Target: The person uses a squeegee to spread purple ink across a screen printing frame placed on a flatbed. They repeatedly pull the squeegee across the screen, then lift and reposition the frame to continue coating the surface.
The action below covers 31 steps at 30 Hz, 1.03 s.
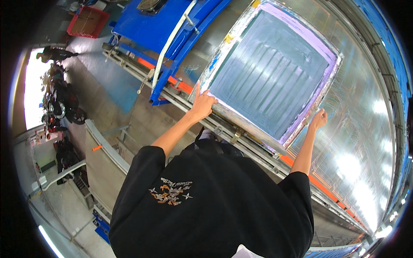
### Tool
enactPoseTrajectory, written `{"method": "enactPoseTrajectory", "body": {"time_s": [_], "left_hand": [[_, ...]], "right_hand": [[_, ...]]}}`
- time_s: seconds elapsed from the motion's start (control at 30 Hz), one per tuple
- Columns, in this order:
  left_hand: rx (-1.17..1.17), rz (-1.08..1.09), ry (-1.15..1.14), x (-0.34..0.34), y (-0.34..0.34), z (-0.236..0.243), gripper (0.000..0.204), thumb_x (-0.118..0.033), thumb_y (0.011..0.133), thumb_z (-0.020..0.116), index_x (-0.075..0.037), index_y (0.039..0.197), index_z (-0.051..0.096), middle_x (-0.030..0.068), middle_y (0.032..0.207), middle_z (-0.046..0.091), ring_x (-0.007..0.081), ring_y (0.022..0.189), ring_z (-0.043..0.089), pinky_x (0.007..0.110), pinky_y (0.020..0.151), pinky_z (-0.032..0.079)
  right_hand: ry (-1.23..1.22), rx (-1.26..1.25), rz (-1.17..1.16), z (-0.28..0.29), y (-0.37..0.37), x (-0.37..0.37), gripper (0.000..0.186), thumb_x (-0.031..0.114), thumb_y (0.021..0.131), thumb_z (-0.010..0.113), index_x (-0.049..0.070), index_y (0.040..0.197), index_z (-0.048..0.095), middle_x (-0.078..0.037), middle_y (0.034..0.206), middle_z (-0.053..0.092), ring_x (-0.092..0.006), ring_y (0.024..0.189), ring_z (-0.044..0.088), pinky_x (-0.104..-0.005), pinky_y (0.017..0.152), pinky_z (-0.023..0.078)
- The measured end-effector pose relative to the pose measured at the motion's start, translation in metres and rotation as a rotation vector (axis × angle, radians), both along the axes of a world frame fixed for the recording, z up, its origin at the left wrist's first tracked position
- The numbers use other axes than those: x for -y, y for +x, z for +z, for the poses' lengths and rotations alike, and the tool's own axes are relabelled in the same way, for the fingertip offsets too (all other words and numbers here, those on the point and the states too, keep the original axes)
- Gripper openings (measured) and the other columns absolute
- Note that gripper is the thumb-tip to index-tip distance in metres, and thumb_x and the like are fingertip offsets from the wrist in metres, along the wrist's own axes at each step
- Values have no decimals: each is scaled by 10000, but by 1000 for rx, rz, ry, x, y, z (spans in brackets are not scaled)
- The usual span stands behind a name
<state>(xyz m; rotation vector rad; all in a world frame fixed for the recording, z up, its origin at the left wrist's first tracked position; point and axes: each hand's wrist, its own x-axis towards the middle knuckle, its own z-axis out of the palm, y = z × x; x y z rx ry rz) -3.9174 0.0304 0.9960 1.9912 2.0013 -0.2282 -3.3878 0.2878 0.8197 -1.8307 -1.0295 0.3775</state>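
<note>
A screen printing frame lies slanted on the long metal table in front of me. Its mesh is dark grey-blue with faint parallel stripes, bordered by purple and white paint-smeared edges. My left hand grips the near left corner, index finger stretched along the side and the other fingers bent over the rim. Close beside the frame's right edge is my right hand, its fingers curled together. Whatever the right fingers hold, if anything, is hidden.
The metal table runs on to the right, scratched and shiny, with an orange strip and rails along its near edge. A blue machine carriage stands left of the frame. Farther left are a red crate, parked motorcycles and a grey panel.
</note>
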Motion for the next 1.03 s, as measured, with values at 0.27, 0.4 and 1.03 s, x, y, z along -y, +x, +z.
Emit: {"method": "enactPoseTrajectory", "body": {"time_s": [0.27,0.4,1.03], "left_hand": [[-39,10,-20,6,-26,19,625,32,692,677,-212,1260,768,21,1317,737,332,1429,520,676,1276,-54],[-44,12,-5,10,-39,19,613,5,695,684,-222,1259,769,6,1318,737,322,1424,528,665,1282,-42],[407,58,816,-4,-100,62,813,-587,798,839,-150,1451,630,212,1508,571,334,1522,405,572,1301,95]], "right_hand": [[-105,-17,20,13,-38,13,443,382,938,619,-28,769,612,-150,712,622,-277,689,568,-468,703,453],[-53,-64,8,14,-57,10,451,402,954,610,-25,806,621,-135,730,620,-260,700,562,-456,716,457],[-594,397,1407,195,-207,169,910,597,776,860,96,1485,583,-193,1504,582,-384,1429,513,-510,1222,368]]}}
